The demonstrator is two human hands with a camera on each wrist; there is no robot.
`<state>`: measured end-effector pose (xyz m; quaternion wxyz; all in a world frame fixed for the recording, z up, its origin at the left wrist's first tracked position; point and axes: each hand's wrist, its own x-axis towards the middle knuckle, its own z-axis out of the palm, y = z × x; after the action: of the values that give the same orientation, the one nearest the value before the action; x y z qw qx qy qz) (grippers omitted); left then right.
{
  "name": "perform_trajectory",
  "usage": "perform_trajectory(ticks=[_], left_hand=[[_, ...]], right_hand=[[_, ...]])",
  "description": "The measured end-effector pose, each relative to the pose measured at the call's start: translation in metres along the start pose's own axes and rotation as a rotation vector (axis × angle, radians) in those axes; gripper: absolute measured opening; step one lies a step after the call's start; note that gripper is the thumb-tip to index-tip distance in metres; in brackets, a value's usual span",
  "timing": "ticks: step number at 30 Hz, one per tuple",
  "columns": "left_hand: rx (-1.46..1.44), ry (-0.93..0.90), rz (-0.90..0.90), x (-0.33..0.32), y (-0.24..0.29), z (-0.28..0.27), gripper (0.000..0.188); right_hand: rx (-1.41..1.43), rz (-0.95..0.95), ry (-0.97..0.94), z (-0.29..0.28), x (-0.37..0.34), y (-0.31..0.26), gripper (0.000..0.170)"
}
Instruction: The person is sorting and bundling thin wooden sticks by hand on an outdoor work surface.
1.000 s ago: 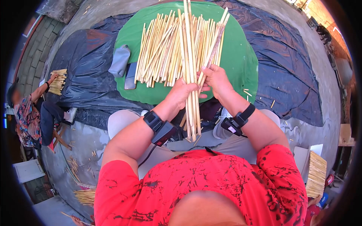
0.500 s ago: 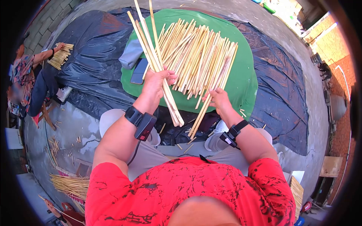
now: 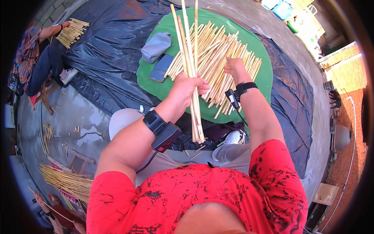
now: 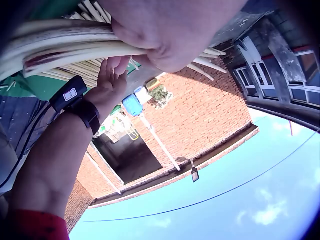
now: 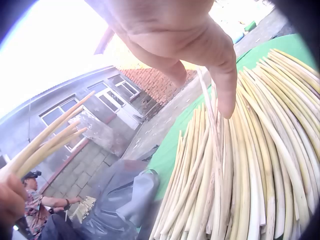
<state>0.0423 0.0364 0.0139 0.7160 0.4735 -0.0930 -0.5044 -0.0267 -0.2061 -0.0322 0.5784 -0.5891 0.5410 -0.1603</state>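
— Gripping a few long sticks (image 3: 190,54) in the left hand (image 3: 189,87), then?
— Yes, clasped below the middle, with the upper ends fanning apart. Jutting, in the head view, past both the far and near edges of the green cloth (image 3: 262,87).
— And on the right?
— Loose there: the right hand (image 3: 235,67) uncurled, above the pile of sticks (image 3: 218,50), with fingers pointing down at it. Impossible to tell from here whether touching.
— Lying where, that pile?
— Across the middle of the green cloth and out toward its right edge, mostly side by side. Just right of the left hand, directly under the right.
— Anything by the left edge?
— A grey pouch (image 3: 156,47), and just beside it a dark phone (image 3: 162,67).
— And underneath?
— Black tarp (image 3: 105,66), showing beyond the left and right edges of the cloth.
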Motion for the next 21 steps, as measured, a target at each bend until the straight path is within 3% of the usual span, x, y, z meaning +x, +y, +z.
perform_trajectory(ticks=[2, 4, 10, 13, 15, 21], left_hand=[[0.005, -0.019, -0.01, 0.0, 0.0, -0.001, 0.019], [0.034, -0.045, -0.036, 0.002, -0.001, -0.001, 0.022], [0.065, -0.243, -0.158, -0.003, -0.021, 0.013, 0.025], [0.116, -0.381, -0.204, -0.005, -0.041, 0.024, 0.026], [0.135, -0.482, -0.28, -0.008, -0.054, 0.031, 0.026], [0.237, -0.553, -0.326, -0.007, -0.079, 0.049, 0.033]], right_hand=[[-0.065, -0.027, 0.093, -0.005, -0.006, 0.0, 0.04], [0.081, -0.113, -0.035, -0.015, -0.034, 0.015, 0.036], [0.255, 0.061, -0.253, -0.038, -0.151, 0.027, 0.031], [0.43, 0.013, -0.378, -0.042, -0.174, 0.032, 0.032], [0.521, -0.129, -0.46, -0.041, -0.172, 0.041, 0.03], [0.472, -0.141, -0.316, -0.05, -0.158, 0.062, 0.016]])
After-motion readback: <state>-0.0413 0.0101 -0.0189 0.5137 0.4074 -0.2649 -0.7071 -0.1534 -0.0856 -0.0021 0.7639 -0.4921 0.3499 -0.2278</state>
